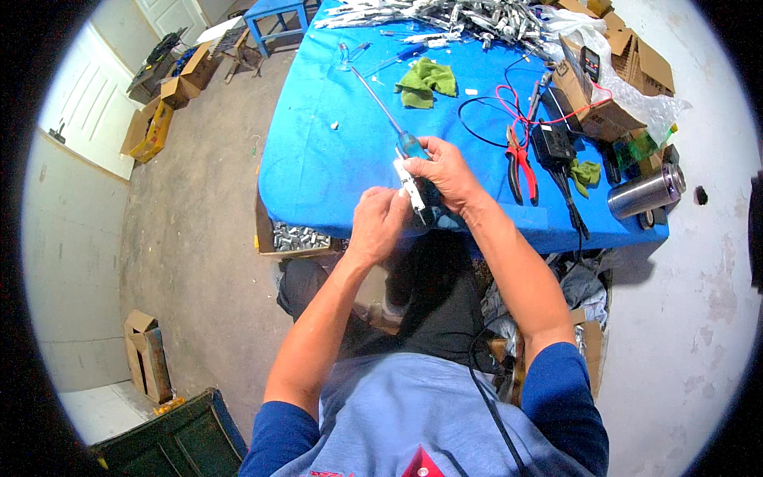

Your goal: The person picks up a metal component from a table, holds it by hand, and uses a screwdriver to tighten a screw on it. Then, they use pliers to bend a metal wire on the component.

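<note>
My right hand (455, 176) is closed around a screwdriver (409, 145) with a teal handle, its long metal shaft pointing away and to the left. Against that handle the same hand also steadies a narrow white plastic part (408, 184) with small cut-outs. At the lower end of the part, my left hand (376, 221) is closed, thumb and fingers pinching beside it. Both hands are above the near edge of the blue-covered table (318, 159). My left fingertips are partly hidden, so the exact contact cannot be made out.
A heap of white and grey strips (485, 20) lies along the far edge. A green cloth (427, 82), red-handled pliers (520, 171), a black power adapter (552, 145) with cables and a steel tumbler (648, 192) are on the table. Below its edge, a box holds small grey pieces (298, 238).
</note>
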`<state>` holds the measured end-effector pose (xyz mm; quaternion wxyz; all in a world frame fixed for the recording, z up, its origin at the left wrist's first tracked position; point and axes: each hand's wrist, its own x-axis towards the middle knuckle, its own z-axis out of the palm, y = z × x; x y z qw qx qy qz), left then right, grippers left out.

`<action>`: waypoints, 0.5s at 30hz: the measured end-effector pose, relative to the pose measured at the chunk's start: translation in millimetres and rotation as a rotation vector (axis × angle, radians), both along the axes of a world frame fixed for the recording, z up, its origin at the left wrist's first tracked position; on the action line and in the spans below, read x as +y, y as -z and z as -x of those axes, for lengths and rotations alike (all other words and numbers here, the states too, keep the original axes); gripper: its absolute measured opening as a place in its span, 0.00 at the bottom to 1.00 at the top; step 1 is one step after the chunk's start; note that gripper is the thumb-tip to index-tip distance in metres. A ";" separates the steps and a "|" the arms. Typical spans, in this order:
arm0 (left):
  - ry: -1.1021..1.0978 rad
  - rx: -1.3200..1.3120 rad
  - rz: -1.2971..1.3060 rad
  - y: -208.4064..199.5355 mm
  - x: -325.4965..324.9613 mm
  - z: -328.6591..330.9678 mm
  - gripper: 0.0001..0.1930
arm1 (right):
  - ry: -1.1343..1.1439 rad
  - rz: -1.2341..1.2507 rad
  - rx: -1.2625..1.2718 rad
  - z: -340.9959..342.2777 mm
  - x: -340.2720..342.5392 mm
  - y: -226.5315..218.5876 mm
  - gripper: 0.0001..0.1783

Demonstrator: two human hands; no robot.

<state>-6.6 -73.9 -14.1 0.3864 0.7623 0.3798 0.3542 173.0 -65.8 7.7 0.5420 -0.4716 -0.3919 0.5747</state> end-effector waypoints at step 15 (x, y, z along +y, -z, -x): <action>-0.033 0.041 -0.021 -1.8 -0.9 -0.6 0.22 | -0.201 0.007 -0.268 -16.2 5.5 -9.1 0.20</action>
